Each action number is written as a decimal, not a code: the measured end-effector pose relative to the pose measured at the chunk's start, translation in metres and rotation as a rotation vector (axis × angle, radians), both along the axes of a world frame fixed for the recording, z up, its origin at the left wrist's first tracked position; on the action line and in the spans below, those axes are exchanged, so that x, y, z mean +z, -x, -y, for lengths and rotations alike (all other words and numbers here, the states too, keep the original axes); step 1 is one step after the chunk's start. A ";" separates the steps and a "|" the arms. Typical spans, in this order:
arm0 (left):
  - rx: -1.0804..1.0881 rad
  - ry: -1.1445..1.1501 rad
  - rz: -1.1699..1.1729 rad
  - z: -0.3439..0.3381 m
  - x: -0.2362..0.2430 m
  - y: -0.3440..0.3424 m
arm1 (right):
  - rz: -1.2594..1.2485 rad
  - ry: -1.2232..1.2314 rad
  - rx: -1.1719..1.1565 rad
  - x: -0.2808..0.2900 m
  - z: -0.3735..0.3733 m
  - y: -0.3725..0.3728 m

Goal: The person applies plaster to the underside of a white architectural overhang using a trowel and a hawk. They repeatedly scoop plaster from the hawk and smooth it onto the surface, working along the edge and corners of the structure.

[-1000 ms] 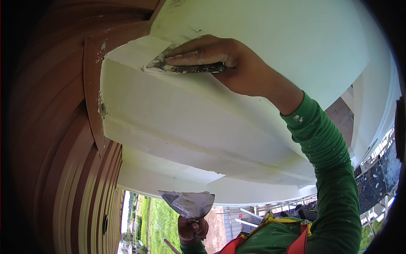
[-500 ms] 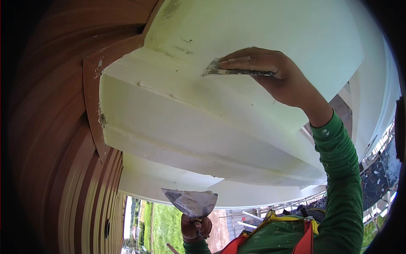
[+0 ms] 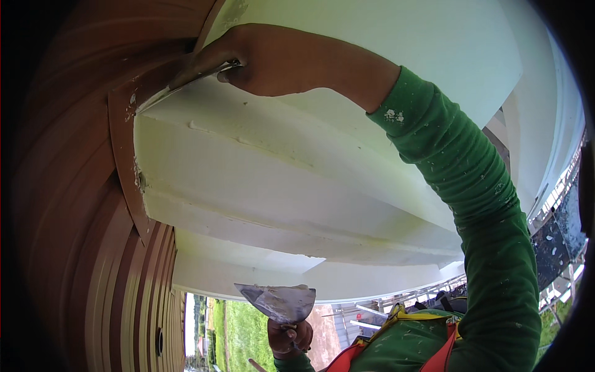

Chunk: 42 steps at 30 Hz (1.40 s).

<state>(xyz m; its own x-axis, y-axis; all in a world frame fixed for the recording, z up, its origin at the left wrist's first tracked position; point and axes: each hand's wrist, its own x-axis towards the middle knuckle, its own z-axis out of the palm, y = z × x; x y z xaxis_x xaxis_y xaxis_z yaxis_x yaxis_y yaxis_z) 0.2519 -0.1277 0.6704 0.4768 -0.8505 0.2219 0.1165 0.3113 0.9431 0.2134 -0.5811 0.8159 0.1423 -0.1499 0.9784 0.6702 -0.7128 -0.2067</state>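
My left hand point(image 3: 289, 336) is closed round the handle of a wide putty knife point(image 3: 280, 301), held blade up at the bottom. White filler is smeared on that blade. My right arm reaches across to the upper left, where my right hand point(image 3: 238, 59) grips a flat scraper blade point(image 3: 166, 96). The scraper lies along the corner where the white panel surface point(image 3: 260, 155) meets the brown trim point(image 3: 124, 149). Part of the scraper is hidden by the hand. White spots mark the green sleeve.
Brown corrugated metal cladding point(image 3: 118, 297) rises along the left. The white surface has stepped ridges with rough filler patches. Below are grass point(image 3: 245, 332) and bare ground. Red and yellow straps point(image 3: 437, 356) cross my body. Scaffold-like bars and a dark, splattered board point(image 3: 551, 251) show at right.
My right hand has swung left and slightly up with the scraper, from the white panel's middle to the brown trim. My left hand and its putty knife have barely shifted.
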 end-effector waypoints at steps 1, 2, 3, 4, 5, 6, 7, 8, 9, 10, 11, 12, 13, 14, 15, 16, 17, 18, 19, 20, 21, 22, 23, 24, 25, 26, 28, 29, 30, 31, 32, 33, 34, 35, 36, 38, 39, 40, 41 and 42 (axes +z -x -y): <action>0.003 -0.012 -0.006 -0.002 0.000 -0.001 | -0.042 -0.026 0.006 0.000 0.001 -0.002; 0.005 -0.024 -0.013 -0.004 -0.001 -0.002 | -0.047 -0.012 -0.001 -0.002 0.003 -0.002; 0.014 -0.036 -0.019 -0.006 -0.001 -0.003 | -0.052 0.002 -0.002 -0.003 0.002 -0.002; 0.010 -0.047 -0.027 -0.007 -0.001 -0.004 | -0.056 0.009 -0.004 -0.005 0.002 0.001; 0.004 -0.056 -0.034 -0.008 -0.001 -0.005 | -0.060 0.017 -0.006 -0.006 0.001 0.004; -0.007 -0.061 -0.041 -0.006 -0.001 -0.007 | -0.063 0.022 -0.012 -0.011 0.000 0.013; -0.014 -0.061 -0.040 -0.004 -0.001 -0.008 | -0.065 0.028 -0.022 -0.016 0.000 0.022; -0.025 -0.058 -0.039 0.000 0.000 -0.008 | -0.055 0.048 -0.024 -0.023 0.001 0.030; -0.007 -0.067 -0.044 -0.002 -0.001 -0.006 | -0.050 0.055 0.004 -0.038 0.001 0.027; 0.003 -0.071 -0.053 -0.006 -0.002 -0.005 | -0.046 0.060 0.036 -0.052 -0.001 0.022; 0.012 -0.075 -0.061 -0.011 -0.003 -0.006 | -0.071 0.038 0.034 -0.067 -0.003 0.014; 0.010 -0.074 -0.068 -0.014 -0.004 -0.007 | -0.072 0.032 0.059 -0.079 -0.005 0.011; 0.005 -0.068 -0.072 -0.014 -0.007 -0.008 | -0.071 0.030 0.077 -0.092 -0.005 0.011; 0.004 -0.064 -0.075 -0.014 -0.009 -0.007 | -0.070 0.026 0.100 -0.105 -0.006 0.011; 0.000 -0.060 -0.078 -0.015 -0.010 -0.007 | -0.067 0.017 0.055 -0.119 -0.007 0.011; -0.030 -0.076 -0.046 -0.019 -0.010 -0.009 | -0.065 0.007 0.061 -0.130 -0.009 0.012; -0.089 -0.081 -0.025 -0.017 -0.016 -0.022 | -0.074 0.006 0.039 -0.140 -0.009 0.018; -0.147 -0.087 -0.002 -0.015 -0.020 -0.030 | -0.083 0.002 0.016 -0.148 -0.009 0.026; -0.137 -0.063 -0.034 -0.015 -0.021 -0.029 | -0.113 -0.027 0.007 -0.161 -0.014 0.029; -0.127 -0.039 -0.065 -0.012 -0.022 -0.028 | -0.133 -0.054 0.013 -0.173 -0.018 0.031; -0.113 -0.012 -0.095 -0.012 -0.024 -0.025 | -0.151 -0.078 0.021 -0.186 -0.023 0.031; -0.124 -0.008 -0.090 -0.014 -0.027 -0.025 | -0.169 -0.103 0.028 -0.200 -0.027 0.032; -0.136 -0.003 -0.085 -0.017 -0.030 -0.028 | -0.195 -0.134 0.033 -0.213 -0.032 0.034; -0.153 0.007 -0.074 -0.016 -0.031 -0.028 | -0.216 -0.158 0.041 -0.224 -0.034 0.037; -0.154 -0.020 -0.066 -0.015 -0.031 -0.028 | -0.238 -0.181 0.047 -0.235 -0.035 0.041; -0.169 -0.022 -0.061 -0.013 -0.031 -0.028 | -0.260 -0.205 0.053 -0.246 -0.037 0.045; -0.194 -0.021 -0.044 -0.013 -0.033 -0.028 | -0.321 -0.253 0.074 -0.266 -0.045 0.053; -0.205 -0.029 -0.046 -0.011 -0.033 -0.027 | -0.362 -0.276 0.080 -0.277 -0.049 0.058; -0.219 -0.034 -0.046 -0.008 -0.031 -0.027 | -0.400 -0.296 0.083 -0.289 -0.053 0.061; -0.239 -0.035 -0.034 -0.003 -0.028 -0.026 | -0.431 -0.330 0.120 -0.302 -0.053 0.065; -0.249 -0.037 -0.035 0.001 -0.028 -0.026 | -0.452 -0.352 0.110 -0.315 -0.054 0.072; -0.253 -0.040 -0.033 0.002 -0.027 -0.026 | -0.471 -0.374 0.107 -0.328 -0.058 0.077; -0.254 -0.042 -0.031 0.003 -0.026 -0.028 | -0.490 -0.394 0.105 -0.338 -0.063 0.081; -0.246 -0.037 -0.040 0.002 -0.029 -0.030 | -0.505 -0.403 0.092 -0.345 -0.067 0.084; -0.240 -0.027 -0.040 0.002 -0.029 -0.033 | -0.545 -0.411 0.075 -0.346 -0.063 0.088; -0.238 -0.024 -0.063 0.002 -0.032 -0.036 | -0.631 -0.426 0.041 -0.341 -0.054 0.093; -0.229 -0.026 -0.070 0.003 -0.033 -0.034 | -0.620 -0.471 0.072 -0.318 -0.049 0.095; -0.232 -0.025 -0.058 0.011 -0.028 -0.029 | -0.484 -0.409 0.025 -0.294 -0.038 0.097; -0.219 -0.031 -0.080 0.024 -0.026 -0.021 | -0.351 -0.342 -0.037 -0.267 -0.024 0.099; -0.271 -0.097 0.015 0.023 -0.028 -0.031 | -0.227 -0.277 -0.085 -0.241 -0.014 0.093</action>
<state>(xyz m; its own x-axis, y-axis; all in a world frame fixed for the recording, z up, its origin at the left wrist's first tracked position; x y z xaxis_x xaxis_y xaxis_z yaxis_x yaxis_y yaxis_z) 0.2827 -0.1509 0.6419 0.2262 -0.9642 0.1382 0.1687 0.1785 0.9694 0.1200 -0.5667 0.5747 0.3267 -0.4249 0.8442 0.5261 -0.6603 -0.5359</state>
